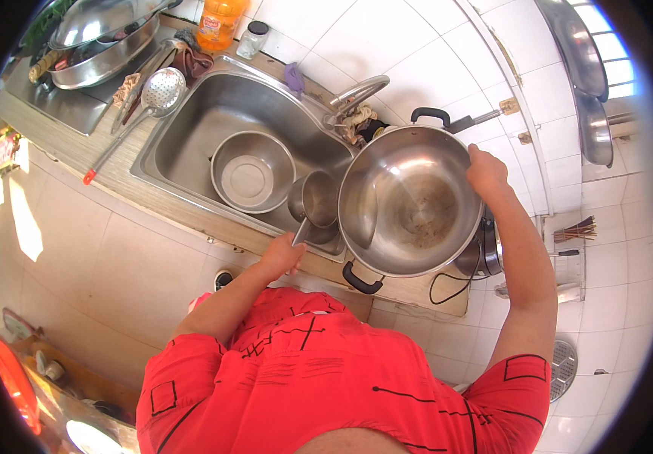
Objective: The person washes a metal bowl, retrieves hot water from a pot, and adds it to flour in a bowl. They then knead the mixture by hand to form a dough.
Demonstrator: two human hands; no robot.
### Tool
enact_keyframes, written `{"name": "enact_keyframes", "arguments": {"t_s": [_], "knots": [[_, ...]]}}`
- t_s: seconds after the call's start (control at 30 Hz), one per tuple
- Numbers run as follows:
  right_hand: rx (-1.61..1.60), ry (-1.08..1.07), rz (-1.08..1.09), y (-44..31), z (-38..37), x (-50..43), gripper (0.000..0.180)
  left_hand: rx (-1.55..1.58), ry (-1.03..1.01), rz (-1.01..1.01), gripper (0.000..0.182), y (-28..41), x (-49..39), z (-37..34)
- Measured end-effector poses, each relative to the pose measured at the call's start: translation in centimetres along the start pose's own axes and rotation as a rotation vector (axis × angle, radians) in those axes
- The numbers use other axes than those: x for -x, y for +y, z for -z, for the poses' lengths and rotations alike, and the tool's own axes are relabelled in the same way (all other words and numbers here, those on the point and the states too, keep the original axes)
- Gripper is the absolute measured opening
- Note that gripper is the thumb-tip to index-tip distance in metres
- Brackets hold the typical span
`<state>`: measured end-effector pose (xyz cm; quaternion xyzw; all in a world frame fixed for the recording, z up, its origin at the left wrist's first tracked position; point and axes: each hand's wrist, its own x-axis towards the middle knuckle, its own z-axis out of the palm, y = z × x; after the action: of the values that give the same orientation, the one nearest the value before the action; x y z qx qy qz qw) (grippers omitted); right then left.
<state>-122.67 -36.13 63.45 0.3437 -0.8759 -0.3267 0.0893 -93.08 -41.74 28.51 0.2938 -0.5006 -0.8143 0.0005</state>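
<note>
My left hand (282, 255) is closed around the handle of a metal ladle (320, 200). The ladle's deep bowl hangs over the sink's right end, close beside the rim of a large stainless steel wok (388, 227). With my right hand (486, 171) I grip that wok by its right rim. It has two black loop handles and is tilted so its inside faces me; brownish stains and a little wetness show at its bottom. A round steel basin (250, 177) rests in the stainless steel sink (190, 136), left of the ladle, and looks bare inside.
A curved faucet (363, 91) stands behind the sink. A skimmer (162, 93) with a long handle lies on the left counter, near a lidded steel pan (102, 59). An orange bottle (218, 25) and a glass jar (252, 40) line the wall. A dark appliance (482, 252) with a cord sits behind the wok.
</note>
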Motion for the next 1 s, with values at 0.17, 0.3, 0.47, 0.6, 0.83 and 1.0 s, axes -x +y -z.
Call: {"name": "enact_keyframes", "arguments": {"t_s": [0.17,0.3,0.47,0.6,0.83,1.0], "knots": [[0.048,0.019,0.035,-0.6,0.3,0.1,0.021,0.018,-0.021,0.000,0.018,-0.3,-0.1,-0.4],[0.084,0.021,0.025,-0.5,0.8,0.1,0.022,0.018,-0.028,0.027,0.020,-0.5,0.0,-0.7],[0.130,0.028,0.024,-0.1,1.7,-0.1,0.022,0.031,-0.039,-0.011,0.021,-1.2,-0.4,-1.0],[0.180,0.019,0.026,-0.2,2.8,-0.4,0.023,0.019,-0.057,-0.011,0.021,-1.8,-1.2,-1.2],[0.277,-0.008,-0.005,-0.4,5.4,-0.6,0.024,0.116,-0.067,-0.029,0.018,-2.9,-2.5,-1.4],[0.311,-0.012,0.007,-0.6,6.8,-0.5,0.026,0.143,-0.030,-0.040,0.019,-3.5,-2.8,-2.1]]}}
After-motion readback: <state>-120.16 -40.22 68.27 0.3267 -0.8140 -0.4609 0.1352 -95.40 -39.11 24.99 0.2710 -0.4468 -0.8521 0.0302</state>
